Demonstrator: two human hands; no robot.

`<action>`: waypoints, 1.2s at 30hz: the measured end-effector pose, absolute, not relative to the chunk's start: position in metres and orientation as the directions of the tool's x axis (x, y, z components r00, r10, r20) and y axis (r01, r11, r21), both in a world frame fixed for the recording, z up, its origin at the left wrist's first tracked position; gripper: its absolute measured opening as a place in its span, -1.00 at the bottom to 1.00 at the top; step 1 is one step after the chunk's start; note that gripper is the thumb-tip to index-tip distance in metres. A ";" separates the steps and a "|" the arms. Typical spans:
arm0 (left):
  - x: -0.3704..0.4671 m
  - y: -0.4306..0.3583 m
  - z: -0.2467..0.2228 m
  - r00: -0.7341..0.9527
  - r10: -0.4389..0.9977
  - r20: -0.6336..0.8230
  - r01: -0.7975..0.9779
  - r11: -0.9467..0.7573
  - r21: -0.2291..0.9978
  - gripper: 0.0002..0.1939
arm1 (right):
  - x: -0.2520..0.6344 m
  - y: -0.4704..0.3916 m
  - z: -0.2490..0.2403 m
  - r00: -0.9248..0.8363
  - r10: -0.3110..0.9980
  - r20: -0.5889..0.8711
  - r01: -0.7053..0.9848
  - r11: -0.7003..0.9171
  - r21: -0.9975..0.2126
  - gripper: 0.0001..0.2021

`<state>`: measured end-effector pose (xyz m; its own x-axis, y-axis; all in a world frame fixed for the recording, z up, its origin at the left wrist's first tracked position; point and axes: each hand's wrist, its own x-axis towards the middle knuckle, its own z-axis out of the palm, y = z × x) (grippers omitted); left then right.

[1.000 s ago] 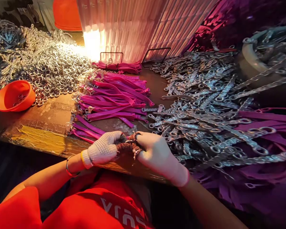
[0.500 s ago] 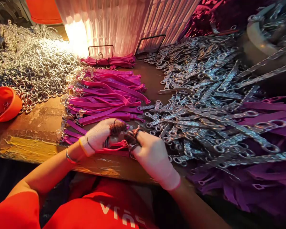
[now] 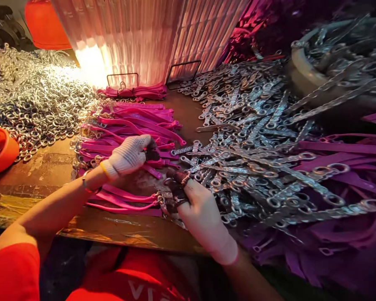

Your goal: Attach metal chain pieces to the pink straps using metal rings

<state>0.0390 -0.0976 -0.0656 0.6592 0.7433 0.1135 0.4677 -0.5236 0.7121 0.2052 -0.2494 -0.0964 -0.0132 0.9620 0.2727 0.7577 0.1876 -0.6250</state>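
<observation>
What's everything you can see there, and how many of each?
Rings: many, silver, left pile
Bowl: one, orange, left edge
Container: one, orange, back left
Ribbed panels: can't count, pinkish, back
Wire frames: two, black, by panels
Straps: many, pink, middle
Links: many, silver, right pile
Tub: one, grey-brown, back right
Bands: many, purple, lower right
Table: one, brown, underneath
Clothing: red, bottom
Left hand: one, white-gloved, over straps
Right hand: one, white-gloved, front middle
</observation>
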 end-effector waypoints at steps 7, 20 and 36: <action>0.001 -0.184 -0.045 0.545 0.729 -0.415 0.340 0.261 0.904 -0.67 | 0.182 -0.260 -0.075 -0.171 0.954 0.246 0.876 0.262 -0.405 -0.63; 0.004 -0.220 -0.084 0.664 0.746 -0.051 0.653 -0.545 0.525 -0.87 | 0.158 -0.277 -0.067 -0.147 0.988 -0.037 0.988 0.149 0.046 -0.78; 0.007 -0.207 -0.093 0.729 0.678 -0.089 0.532 -0.481 0.697 -0.85 | 0.165 -0.277 -0.075 -0.037 0.999 0.024 0.994 0.039 -0.104 -0.80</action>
